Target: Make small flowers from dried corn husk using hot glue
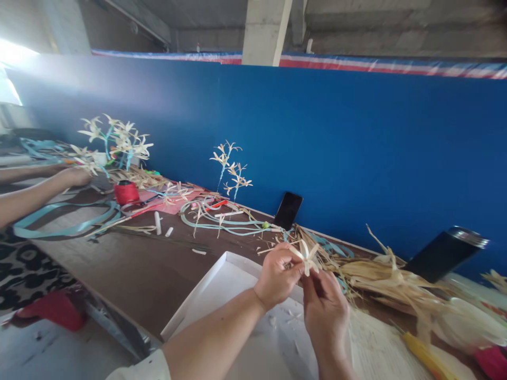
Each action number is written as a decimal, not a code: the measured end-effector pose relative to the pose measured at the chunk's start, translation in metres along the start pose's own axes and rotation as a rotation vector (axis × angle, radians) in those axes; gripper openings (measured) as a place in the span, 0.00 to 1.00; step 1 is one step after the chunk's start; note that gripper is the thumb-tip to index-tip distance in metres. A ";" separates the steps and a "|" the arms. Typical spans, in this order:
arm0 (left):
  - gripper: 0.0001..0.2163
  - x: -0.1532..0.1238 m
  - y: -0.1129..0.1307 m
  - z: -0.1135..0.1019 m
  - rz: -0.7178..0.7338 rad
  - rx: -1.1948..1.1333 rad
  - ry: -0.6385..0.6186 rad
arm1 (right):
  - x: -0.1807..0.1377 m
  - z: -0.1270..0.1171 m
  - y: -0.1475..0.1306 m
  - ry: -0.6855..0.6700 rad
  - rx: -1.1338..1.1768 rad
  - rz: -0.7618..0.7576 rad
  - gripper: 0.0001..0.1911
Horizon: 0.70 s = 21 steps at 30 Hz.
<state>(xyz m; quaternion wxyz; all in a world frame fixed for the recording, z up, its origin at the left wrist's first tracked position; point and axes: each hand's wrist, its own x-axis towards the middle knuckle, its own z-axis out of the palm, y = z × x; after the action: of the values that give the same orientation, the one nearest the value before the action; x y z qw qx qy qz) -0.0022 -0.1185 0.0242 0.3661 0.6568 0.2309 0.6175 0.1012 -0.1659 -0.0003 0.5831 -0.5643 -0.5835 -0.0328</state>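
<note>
Between my two hands is a pale cream flower (307, 255) with narrow pointed petals, which looks made of dried husk. My left hand (278, 277) pinches it from the left, thumb and fingers at the petals' base. From below, my right hand (325, 302) closes its fingertips just under the bloom; any stem is hidden in the fingers. Beneath both hands lies a shallow white box lid (214, 279) with small scraps in it. Dried husks (372, 277) are piled just right of my hands.
A black phone (289, 210) leans against the blue partition (356, 148). Finished flower sprays (229, 169) stand behind light-blue cords (222, 226). At right are a dark flask (443, 256) and a yellow-handled tool (425, 354). A co-worker's arms (43, 192) reach in at left, near a red tape roll (125, 193).
</note>
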 end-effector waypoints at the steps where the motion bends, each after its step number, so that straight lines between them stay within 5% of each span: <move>1: 0.07 0.000 0.000 0.000 0.001 -0.005 0.001 | 0.000 0.000 0.001 0.001 0.009 -0.002 0.10; 21: 0.07 0.001 0.000 0.001 0.005 -0.030 0.009 | 0.001 0.001 0.001 0.021 0.009 -0.052 0.09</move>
<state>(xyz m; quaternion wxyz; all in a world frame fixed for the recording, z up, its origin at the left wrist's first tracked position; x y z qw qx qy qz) -0.0013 -0.1180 0.0250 0.3734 0.6489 0.2217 0.6248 0.1015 -0.1648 -0.0007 0.5906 -0.5459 -0.5920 -0.0511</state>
